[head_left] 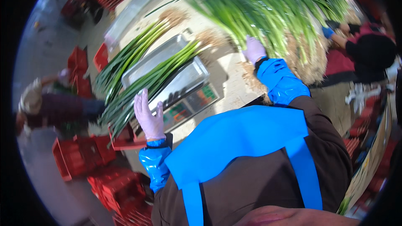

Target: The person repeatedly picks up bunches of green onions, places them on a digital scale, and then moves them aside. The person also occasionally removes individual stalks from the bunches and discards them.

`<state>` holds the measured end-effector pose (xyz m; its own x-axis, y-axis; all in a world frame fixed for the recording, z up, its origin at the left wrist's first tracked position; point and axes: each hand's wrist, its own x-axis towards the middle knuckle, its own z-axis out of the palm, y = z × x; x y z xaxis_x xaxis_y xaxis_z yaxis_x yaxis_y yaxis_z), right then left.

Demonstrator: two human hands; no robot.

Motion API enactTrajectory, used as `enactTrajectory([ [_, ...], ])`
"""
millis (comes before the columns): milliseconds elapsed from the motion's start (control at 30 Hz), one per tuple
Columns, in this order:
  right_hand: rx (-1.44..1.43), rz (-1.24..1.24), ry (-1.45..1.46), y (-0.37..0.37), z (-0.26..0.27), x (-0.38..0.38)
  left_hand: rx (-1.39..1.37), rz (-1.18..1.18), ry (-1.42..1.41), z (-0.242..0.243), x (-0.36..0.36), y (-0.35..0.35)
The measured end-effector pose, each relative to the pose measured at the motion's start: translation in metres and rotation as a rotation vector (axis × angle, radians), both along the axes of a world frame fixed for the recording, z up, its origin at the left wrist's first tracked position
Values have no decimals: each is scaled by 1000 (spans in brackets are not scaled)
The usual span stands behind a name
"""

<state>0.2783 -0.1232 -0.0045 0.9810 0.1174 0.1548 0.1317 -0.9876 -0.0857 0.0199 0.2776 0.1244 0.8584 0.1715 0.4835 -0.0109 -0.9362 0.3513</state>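
Observation:
My left hand [147,114], in a pale purple glove, is raised with its fingers apart. It is beside the leafy ends of a bunch of large green onions [166,67], which lies across the metal tray [191,74] of a weighing scale. My right hand [253,49], gloved alike, touches the pale stalks at the near left side of a big heap of green onions [251,9]. Whether its fingers close around any stalk cannot be made out. Another bunch of green onions [138,48] lies along the tray's far left side, roots pointing away.
A co-worker [361,47] bends at the heap's right end, one blue-gloved hand on it. A second person [53,103] stands at left. Red crates [84,153] stand on the floor. Clear plastic bags [135,9] lie on the table's left edge; the scale's display panel [188,103] faces me.

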Motion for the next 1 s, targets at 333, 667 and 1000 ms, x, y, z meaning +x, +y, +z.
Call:
enactTrajectory([
  [333,-186,-12,462,32,17,29,-400,466,-328,-10,-93,83],
  [667,568,-19,569,-8,1,49,-764,505,-432,-23,-109,75],
  [1000,1153,161,377,8,105,-29,-757,241,-232,-14,-60,34],
])
